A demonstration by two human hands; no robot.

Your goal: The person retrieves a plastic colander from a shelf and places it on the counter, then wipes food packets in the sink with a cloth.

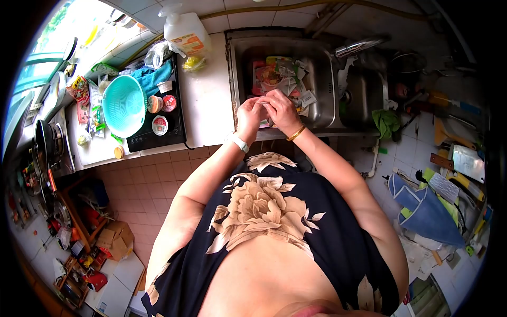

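Observation:
Over the front part of the left sink basin [323, 108], my two hands meet at the fingertips. My left hand [250, 114] is closed in a pinch, a white band round its wrist. Pressed against it, my right hand [283, 112] is closed too, and a gold bangle [296, 132] circles that wrist. Something small and pale seems to be between the fingers, too small to name. Behind the hands, crumpled plastic wrappers [288, 74] and colourful packaging [266, 77] lie in the basin. Part of this pile is hidden by my hands.
A metal faucet [359, 47] reaches over the sink from the back right. The smaller right basin [362, 95] has a green cloth [386, 123] at its front corner. To the left are a turquoise colander [124, 110], several small tubs, a black cooktop [174, 124] and a white jug [186, 34].

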